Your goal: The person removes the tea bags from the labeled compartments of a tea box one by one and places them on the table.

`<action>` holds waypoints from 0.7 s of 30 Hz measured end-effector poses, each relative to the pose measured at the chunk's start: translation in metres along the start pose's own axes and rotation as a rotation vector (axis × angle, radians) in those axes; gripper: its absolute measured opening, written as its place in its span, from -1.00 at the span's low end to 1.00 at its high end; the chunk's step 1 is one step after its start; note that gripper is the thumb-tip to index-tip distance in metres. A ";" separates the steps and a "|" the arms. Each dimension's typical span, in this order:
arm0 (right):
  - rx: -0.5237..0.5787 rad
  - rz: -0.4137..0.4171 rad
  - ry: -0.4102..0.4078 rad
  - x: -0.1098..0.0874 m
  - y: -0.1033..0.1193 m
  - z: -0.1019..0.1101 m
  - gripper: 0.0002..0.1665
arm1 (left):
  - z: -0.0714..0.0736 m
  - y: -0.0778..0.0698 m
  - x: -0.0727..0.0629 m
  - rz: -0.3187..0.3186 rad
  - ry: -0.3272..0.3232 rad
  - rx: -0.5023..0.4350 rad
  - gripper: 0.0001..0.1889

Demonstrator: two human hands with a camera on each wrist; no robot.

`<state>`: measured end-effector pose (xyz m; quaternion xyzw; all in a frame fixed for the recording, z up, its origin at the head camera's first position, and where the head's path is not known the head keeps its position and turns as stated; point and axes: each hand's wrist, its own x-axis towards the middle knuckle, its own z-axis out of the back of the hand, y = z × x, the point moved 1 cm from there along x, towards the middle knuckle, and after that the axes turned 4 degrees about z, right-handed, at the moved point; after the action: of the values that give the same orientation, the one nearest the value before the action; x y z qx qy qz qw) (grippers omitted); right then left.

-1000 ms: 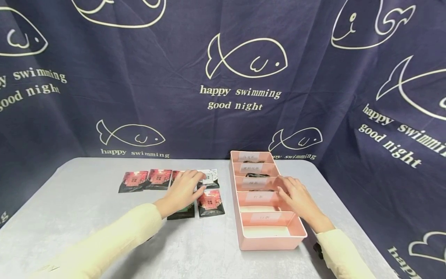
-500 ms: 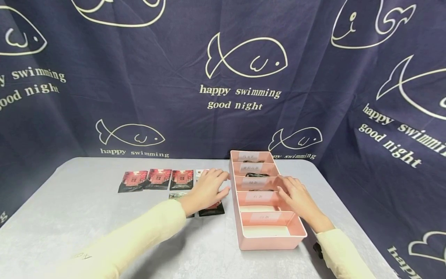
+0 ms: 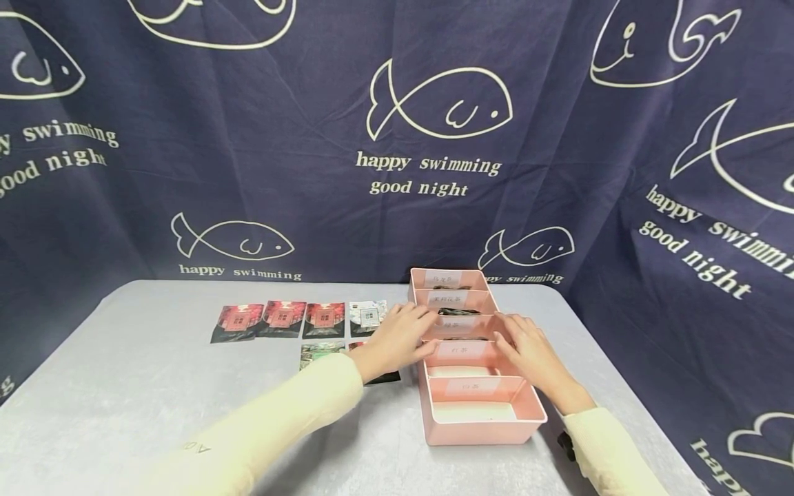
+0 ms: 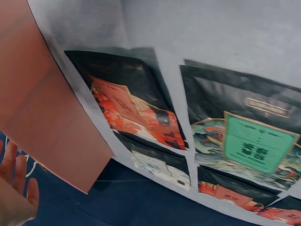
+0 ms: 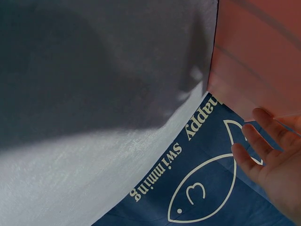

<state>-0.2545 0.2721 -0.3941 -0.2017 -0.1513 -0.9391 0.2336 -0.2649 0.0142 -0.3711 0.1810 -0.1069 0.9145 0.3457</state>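
The left hand (image 3: 402, 336), fingers loosely apart, is at the left rim of the pink box (image 3: 477, 434) on the desk (image 3: 155, 365); the right hand (image 3: 528, 350), fingers also apart, is at its right rim. Contact I cannot tell. The left wrist view shows whole the near red packet (image 4: 138, 110), left of the box, partly hidden in the head view.

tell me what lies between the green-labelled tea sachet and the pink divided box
One red-labelled tea sachet lies there, shown in the left wrist view.
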 end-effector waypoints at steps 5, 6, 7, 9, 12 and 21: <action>0.004 -0.004 0.002 0.000 0.000 0.000 -0.48 | -0.004 -0.005 0.005 -0.015 0.026 0.029 -0.68; 0.004 -0.005 0.003 0.000 0.000 0.000 -0.48 | -0.005 -0.005 0.006 -0.017 0.032 0.033 -0.69; 0.005 -0.005 0.004 0.000 0.000 0.000 -0.47 | -0.006 -0.006 0.007 -0.020 0.032 0.035 -0.71; 0.006 -0.008 0.005 0.000 0.000 0.000 -0.47 | -0.008 -0.008 0.008 -0.023 0.039 0.036 -0.73; 0.007 -0.012 0.011 -0.001 0.000 -0.001 -0.46 | -0.011 -0.011 0.010 -0.025 0.040 0.045 -0.75; 0.004 -0.016 0.014 0.000 0.000 0.000 -0.47 | -0.014 -0.012 0.013 -0.031 0.046 0.055 -0.80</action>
<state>-0.2545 0.2717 -0.3944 -0.1933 -0.1532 -0.9420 0.2277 -0.2692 0.0353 -0.3782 0.1709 -0.0708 0.9155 0.3572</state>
